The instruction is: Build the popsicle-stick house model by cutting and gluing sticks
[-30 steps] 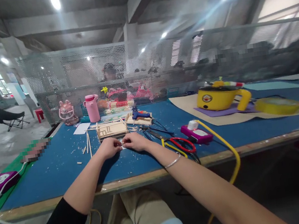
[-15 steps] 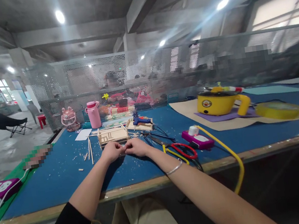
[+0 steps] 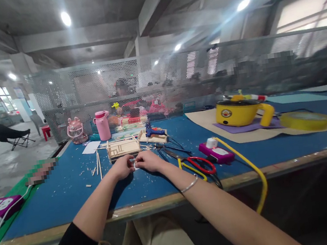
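Note:
My left hand (image 3: 123, 167) and my right hand (image 3: 149, 161) meet over the blue tabletop, fingers pinched. A small white piece (image 3: 135, 165), perhaps paper, shows between the fingertips of both; its exact kind is too small to tell. Just beyond them stands a small frame of thin wooden sticks (image 3: 123, 147) with a flat base. Behind that, to the right, a blue glue gun (image 3: 155, 131) rests on another wooden stick frame (image 3: 163, 138). Loose wooden sticks (image 3: 98, 164) lie left of my hands.
Red-handled scissors (image 3: 201, 165) and pliers (image 3: 179, 148) lie at the right, near a purple power strip (image 3: 216, 153) with a yellow cable (image 3: 251, 167). A pink bottle (image 3: 102, 127) and a yellow electric pot (image 3: 238, 114) stand farther back, before a perforated metal screen (image 3: 85, 85).
My fingertips have drawn slightly apart, and the white piece between them shows more clearly. My right hand has shifted a little; the things on the table look unmoved.

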{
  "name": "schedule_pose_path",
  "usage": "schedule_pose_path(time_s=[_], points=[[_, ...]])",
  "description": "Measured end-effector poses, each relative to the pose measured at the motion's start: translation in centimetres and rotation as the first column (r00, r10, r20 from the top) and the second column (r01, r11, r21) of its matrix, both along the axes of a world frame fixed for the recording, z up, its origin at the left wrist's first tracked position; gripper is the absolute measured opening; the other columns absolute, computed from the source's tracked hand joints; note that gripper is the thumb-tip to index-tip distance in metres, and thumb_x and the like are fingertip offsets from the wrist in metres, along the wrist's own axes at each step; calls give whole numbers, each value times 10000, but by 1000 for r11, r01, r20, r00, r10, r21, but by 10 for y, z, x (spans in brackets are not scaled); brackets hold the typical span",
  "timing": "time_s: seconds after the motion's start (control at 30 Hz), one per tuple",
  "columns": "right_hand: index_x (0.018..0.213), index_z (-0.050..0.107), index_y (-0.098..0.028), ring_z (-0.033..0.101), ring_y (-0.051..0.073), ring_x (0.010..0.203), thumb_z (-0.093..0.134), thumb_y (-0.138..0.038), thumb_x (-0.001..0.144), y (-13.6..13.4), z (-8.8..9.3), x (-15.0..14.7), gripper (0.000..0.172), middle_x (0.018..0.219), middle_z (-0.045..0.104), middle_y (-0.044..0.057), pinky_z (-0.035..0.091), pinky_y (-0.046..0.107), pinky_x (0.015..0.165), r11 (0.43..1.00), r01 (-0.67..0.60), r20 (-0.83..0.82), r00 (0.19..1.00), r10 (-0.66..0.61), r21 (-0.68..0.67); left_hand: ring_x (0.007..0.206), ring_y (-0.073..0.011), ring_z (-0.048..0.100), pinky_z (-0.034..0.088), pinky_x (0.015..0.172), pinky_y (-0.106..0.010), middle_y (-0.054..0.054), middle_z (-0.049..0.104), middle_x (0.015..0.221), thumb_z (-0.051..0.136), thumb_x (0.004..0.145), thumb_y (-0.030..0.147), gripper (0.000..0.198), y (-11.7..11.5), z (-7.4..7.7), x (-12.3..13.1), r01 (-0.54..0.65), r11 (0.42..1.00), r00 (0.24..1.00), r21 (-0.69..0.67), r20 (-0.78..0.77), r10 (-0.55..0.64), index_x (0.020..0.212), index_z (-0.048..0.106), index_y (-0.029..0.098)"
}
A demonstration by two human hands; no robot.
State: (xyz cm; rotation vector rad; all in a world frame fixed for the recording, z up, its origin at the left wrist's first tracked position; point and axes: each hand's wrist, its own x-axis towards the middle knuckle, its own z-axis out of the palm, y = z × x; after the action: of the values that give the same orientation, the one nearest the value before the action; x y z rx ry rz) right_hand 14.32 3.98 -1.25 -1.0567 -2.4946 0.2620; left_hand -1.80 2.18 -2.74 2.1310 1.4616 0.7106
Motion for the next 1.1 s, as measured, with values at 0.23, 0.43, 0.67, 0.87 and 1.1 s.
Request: schedule_pose_path(time_s=[0.23,0.43,0.67,0.87,1.1], points=[[673,695,-136,451,84,533,598,-189,661,1,2,3,111,578,604,5,273,194,512,999,14,-19,1000,-15,-35,657,-131,534,421,613,-227,-62,614,787,593,613,133,496,1,0,0,-5,1000,1000,-17,1,5,1100,517,81],[624,686,-143,436,82,502,590,-177,651,2,1,4,105,510,568,-13,269,195,499,998,19,-45,999,-22,-67,634,-122,530,418,593,-220,-51,609,770,589,606,128,466,0,1,1,-13,999,1000,-29,24,14,1068,539,90],[620,664,-141,446,84,508,580,-200,670,-3,2,5,114,530,576,-7,266,196,496,999,2,-84,996,-4,-32,612,-112,524,415,596,-219,-27,598,708,586,602,126,441,0,-2,-1,8,999,994,-43,109,-3,1039,549,86],[648,634,-139,470,82,522,539,-185,690,-4,2,2,114,564,593,-2,300,183,506,999,30,-218,975,-38,-37,586,-92,504,398,562,-202,-36,609,736,565,657,221,296,-9,7,3,28,997,962,71,271,-46,922,600,97],[632,621,-140,473,85,537,543,-142,655,-5,-1,0,82,572,591,-4,312,183,514,999,25,-192,981,-29,-23,660,-140,571,428,640,-235,-42,669,728,578,665,244,203,-13,15,10,-74,989,947,131,319,29,797,666,117]])
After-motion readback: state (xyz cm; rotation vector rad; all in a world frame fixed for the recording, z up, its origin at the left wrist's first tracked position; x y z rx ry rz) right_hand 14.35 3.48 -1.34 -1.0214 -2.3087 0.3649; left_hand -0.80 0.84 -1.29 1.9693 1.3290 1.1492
